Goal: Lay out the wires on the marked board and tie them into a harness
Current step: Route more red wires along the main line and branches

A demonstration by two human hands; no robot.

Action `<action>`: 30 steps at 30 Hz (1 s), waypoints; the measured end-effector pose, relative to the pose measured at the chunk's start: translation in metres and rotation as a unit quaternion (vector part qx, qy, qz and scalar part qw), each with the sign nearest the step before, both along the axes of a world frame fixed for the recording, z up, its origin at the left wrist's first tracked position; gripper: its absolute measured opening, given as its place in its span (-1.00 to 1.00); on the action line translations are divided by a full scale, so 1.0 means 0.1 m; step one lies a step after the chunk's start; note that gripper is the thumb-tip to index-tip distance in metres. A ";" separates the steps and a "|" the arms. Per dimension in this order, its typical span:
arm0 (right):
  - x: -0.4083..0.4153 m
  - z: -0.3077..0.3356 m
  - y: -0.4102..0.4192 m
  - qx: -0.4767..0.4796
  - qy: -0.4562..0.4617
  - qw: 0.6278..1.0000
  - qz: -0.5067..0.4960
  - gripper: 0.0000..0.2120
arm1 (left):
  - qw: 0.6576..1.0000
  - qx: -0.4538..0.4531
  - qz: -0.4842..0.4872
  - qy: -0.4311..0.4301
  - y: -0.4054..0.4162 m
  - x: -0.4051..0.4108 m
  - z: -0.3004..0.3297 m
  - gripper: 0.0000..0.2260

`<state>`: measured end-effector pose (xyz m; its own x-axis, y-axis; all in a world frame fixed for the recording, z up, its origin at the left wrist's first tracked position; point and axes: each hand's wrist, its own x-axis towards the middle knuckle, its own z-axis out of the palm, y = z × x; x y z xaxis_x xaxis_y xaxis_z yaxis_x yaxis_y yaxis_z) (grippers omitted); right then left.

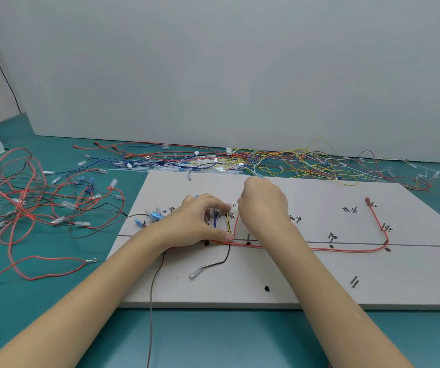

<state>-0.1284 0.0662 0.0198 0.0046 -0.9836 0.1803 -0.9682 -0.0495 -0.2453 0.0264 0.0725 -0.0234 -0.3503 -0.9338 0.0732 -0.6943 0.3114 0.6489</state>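
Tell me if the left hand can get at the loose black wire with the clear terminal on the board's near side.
Probably yes. The black wire lies bare on the board just nearer than the left hand, nothing covering it, but that hand is pressing laid wires down.

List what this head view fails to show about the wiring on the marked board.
- Right hand: its own back hides the fingertips, so what it pinches, if anything, is unclear.
- Left hand covers where the blue wires and yellow wire join the trunk line.
- Handwritten labels on the board: too small to read.
- Grey wire: cut off by the bottom edge.
- Cable ties: none discernible at this size.
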 end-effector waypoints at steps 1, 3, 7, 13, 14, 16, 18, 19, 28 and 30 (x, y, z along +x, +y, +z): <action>0.00 -0.01 -0.02 0.012 -0.013 1.000 0.001 -0.85 | 1.000 0.000 0.000 -0.002 0.00 0.00 0.00 -0.44; 0.01 -0.07 -0.06 0.042 -0.066 0.997 0.010 -0.83 | 1.000 -0.001 0.001 -0.001 0.01 0.00 0.00 -0.44; -0.04 -0.17 -0.10 0.066 -0.203 0.977 0.008 -0.87 | 1.000 0.000 0.004 0.006 0.02 0.00 0.00 -0.42; -0.16 -0.15 -0.06 0.113 -0.406 0.907 -0.016 -0.86 | 1.000 -0.003 0.004 -0.009 0.06 -0.01 0.03 -0.44; -0.18 -0.13 -0.06 0.127 -0.433 0.892 -0.018 -0.87 | 1.000 -0.005 0.004 -0.015 0.07 -0.01 0.03 -0.43; -0.23 -0.10 -0.06 0.142 -0.468 0.872 -0.022 -0.91 | 1.000 -0.006 0.005 -0.028 0.09 -0.02 0.05 -0.42; -0.29 -0.09 -0.07 0.134 -0.471 0.871 -0.027 -0.92 | 0.999 -0.004 0.010 -0.046 0.11 -0.03 0.07 -0.41; -0.31 -0.09 -0.08 0.126 -0.458 0.879 -0.028 -0.91 | 0.998 -0.003 0.015 -0.056 0.11 -0.03 0.08 -0.41; -0.13 -0.19 -0.07 -0.004 -0.137 0.990 0.042 -0.91 | 0.997 -0.003 0.024 -0.068 0.11 -0.05 0.08 -0.47; -0.14 -0.21 -0.08 -0.005 -0.146 0.988 0.051 -0.92 | 0.998 0.009 0.023 -0.051 0.12 -0.05 0.08 -0.52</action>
